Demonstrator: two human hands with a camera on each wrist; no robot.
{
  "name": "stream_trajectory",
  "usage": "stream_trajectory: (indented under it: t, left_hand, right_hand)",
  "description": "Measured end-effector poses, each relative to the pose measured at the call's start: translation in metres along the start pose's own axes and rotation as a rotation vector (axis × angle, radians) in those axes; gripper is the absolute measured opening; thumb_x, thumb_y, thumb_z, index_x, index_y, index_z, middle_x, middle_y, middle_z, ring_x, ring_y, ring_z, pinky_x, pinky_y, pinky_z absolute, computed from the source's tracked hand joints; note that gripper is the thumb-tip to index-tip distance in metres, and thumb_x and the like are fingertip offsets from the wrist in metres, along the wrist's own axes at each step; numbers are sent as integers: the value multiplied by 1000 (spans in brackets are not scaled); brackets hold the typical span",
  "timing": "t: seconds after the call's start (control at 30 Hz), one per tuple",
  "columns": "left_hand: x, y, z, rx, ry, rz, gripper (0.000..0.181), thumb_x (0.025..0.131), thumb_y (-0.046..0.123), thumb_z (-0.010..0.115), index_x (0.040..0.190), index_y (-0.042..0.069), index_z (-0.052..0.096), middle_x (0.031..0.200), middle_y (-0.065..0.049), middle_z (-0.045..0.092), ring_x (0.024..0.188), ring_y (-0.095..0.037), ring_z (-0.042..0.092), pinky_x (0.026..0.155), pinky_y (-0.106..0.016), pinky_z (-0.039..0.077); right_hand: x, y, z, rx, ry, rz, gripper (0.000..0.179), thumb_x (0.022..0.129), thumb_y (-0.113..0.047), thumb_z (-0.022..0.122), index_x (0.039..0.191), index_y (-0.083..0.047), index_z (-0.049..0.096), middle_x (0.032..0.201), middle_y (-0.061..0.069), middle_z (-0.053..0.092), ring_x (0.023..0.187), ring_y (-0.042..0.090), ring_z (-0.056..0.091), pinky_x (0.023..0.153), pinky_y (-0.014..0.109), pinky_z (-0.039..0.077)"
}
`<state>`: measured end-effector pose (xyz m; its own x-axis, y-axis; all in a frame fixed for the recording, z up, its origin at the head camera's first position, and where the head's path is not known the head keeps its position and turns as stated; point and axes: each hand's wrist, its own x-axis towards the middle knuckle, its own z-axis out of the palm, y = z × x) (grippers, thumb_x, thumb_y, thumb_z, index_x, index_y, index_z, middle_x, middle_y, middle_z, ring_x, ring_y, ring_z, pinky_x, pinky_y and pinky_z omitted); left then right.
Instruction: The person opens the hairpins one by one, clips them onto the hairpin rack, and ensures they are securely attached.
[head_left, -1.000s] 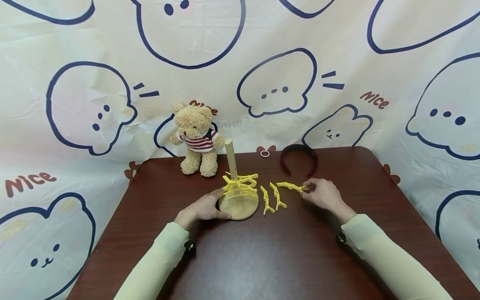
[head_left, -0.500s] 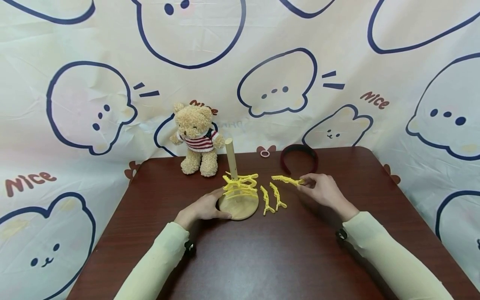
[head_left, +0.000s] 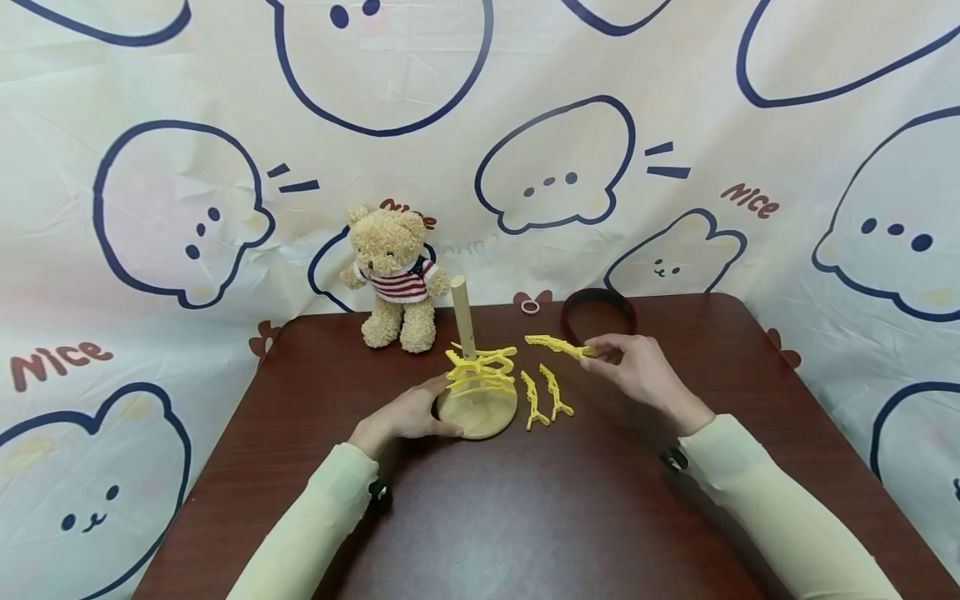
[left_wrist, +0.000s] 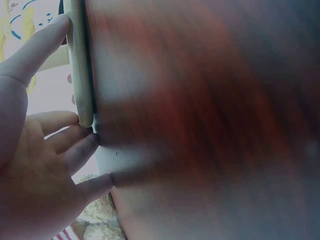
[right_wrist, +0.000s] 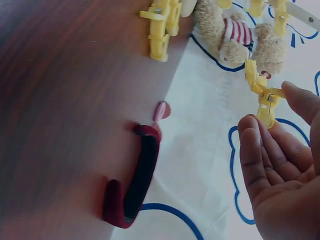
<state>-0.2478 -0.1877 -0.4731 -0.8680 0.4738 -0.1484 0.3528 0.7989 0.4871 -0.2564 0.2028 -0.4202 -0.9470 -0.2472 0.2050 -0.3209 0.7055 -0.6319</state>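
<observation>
Pinching R hand [head_left: 643, 371]: toothed ylw clip [head_left: 564, 346]
Gripping L hand [head_left: 408, 414]: rnd wood base [head_left: 480, 422]
Nr R hand: 2 slim clips [head_left: 553, 389]

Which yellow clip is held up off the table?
The clip pinched in the right hand; two others lie on the table, and the rest are on the wooden stand.

2 yellow clips [head_left: 554, 392] lie beside the wooden stand [head_left: 480, 418].

— "On the wood-grain table [head_left: 547, 508], what is there?"
— "Far left, a teddy bear [head_left: 387, 250]; nearer, a wooden stand [head_left: 477, 417]."
— "And right?"
— "Two yellow alligator hair clips [head_left: 555, 392]; farther, a pink ring [head_left: 530, 312] and a dark-red headband [head_left: 598, 295]."
</observation>
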Motion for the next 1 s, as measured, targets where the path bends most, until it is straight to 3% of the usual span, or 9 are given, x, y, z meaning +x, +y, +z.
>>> stream_trajectory:
  t: [0.4,1.0]
  left_hand:
    - [0,3,-2,-6,11,12,97,79,48,82,155,10,35,159,-15,38,146,-32,37,118,-48,34]
    - [1,-1,1,-12,-1,-16,98,79,51,82,156,14,34,161,-11,35,148,-29,35,119,-47,33]
  right_hand:
    - [1,-22,-9,-1,25,-87,33,87,-45,76,111,-22,76,94,-6,74,79,13,63,70,31,54]
    - [10,-64,-1,53,-48,-170,24,86,-35,80,108,-26,78,93,-12,73,82,11,61,71,32,54]
